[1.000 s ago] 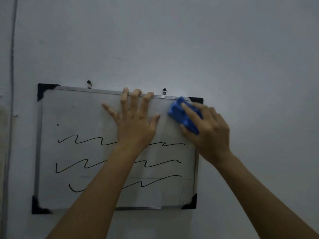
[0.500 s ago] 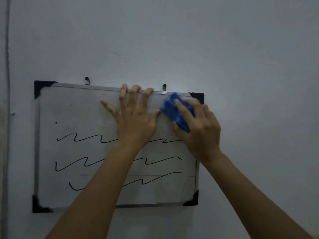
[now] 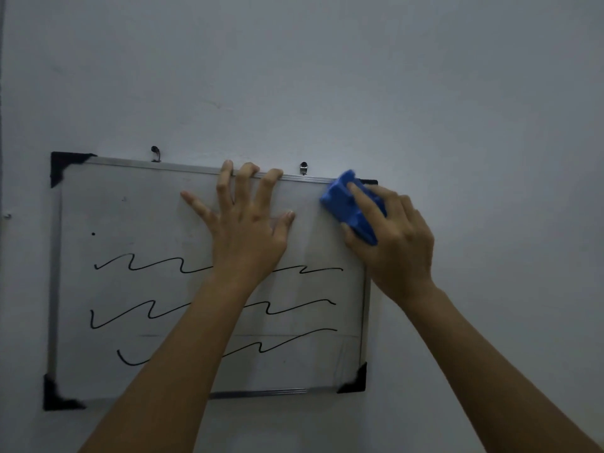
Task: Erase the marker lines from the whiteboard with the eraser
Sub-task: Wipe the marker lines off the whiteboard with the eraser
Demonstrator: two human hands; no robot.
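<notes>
A small whiteboard with a metal frame and black corner caps hangs on the wall. Three wavy black marker lines cross its lower two thirds, and a small black dot sits at the left. My left hand lies flat on the board's upper middle, fingers spread, fingertips over the top frame; its forearm hides the lines' middles. My right hand grips a blue eraser, pressed on the board's top right corner.
The board hangs from two small hooks on a plain grey wall. A dark vertical strip runs along the far left edge of the view.
My right hand slid the eraser left along the top of the board, then back right to the corner. My left hand stayed flat on the board.
</notes>
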